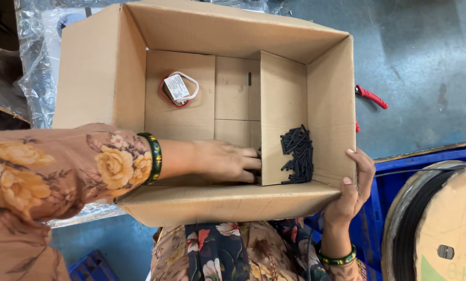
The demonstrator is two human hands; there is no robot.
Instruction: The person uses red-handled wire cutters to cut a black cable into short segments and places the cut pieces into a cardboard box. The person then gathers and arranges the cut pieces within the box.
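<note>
Inside one cardboard box [103, 67], one left hand [225, 161], one black tube pile [297, 154]

The grey-blue concrete floor [420, 47] is carrying red-handled pliers [371, 96], lying just beside the open brown cardboard box [98, 67]. A blue plastic crate [394, 166] is sitting lower right, and crinkled clear plastic sheeting [33, 57] is lying left.
</note>
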